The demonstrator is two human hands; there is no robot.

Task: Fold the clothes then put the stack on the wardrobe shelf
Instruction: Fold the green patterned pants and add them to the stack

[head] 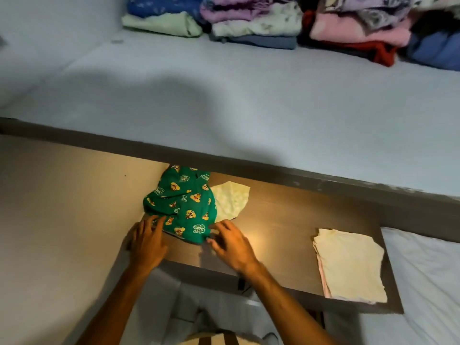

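Observation:
A green garment [184, 205] with yellow cartoon prints lies bunched on a dark brown shelf [286, 220], against the left wall. A pale green-white cloth [230, 200] sticks out from under its right side. My left hand [146, 242] rests at the garment's lower left corner, its fingers on the fabric edge. My right hand [231, 242] touches the lower right corner, thumb and fingers pinching the hem. A folded cream garment [348, 265] lies flat at the shelf's right end.
A higher pale grey shelf [224, 100] runs across the top, with several stacks of folded clothes [254, 23] along its back. A beige wall [62, 207] bounds the left. White bedding [428, 282] sits at the lower right.

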